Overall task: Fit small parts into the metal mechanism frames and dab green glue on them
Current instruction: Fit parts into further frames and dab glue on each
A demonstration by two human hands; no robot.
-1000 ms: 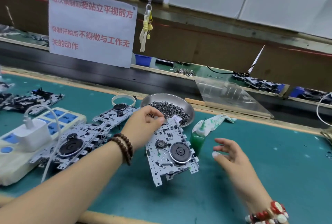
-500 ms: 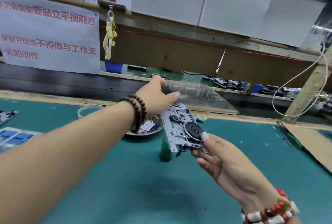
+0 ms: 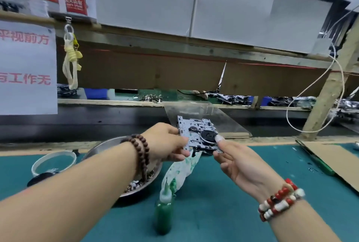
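A grey metal mechanism frame (image 3: 196,132) with a black round wheel is held up in the air above the green mat, towards the conveyor. My left hand (image 3: 168,142) grips its left edge. My right hand (image 3: 231,156) pinches its lower right corner, thumb on the wheel. A green glue bottle (image 3: 164,214) stands on the mat below, between my arms. The metal bowl (image 3: 114,144) of small parts sits under my left wrist, partly hidden.
A glue-stained white rag (image 3: 180,170) lies behind the bottle. A clear plastic ring (image 3: 53,161) sits left of the bowl. A clear plastic sheet (image 3: 209,113) leans on the black conveyor. Cardboard (image 3: 334,160) lies at the right, by a wooden post (image 3: 330,90).
The frame has been lifted off the mat and carried forward towards the conveyor. My right hand came up and took hold of it. My view has swung right and up.
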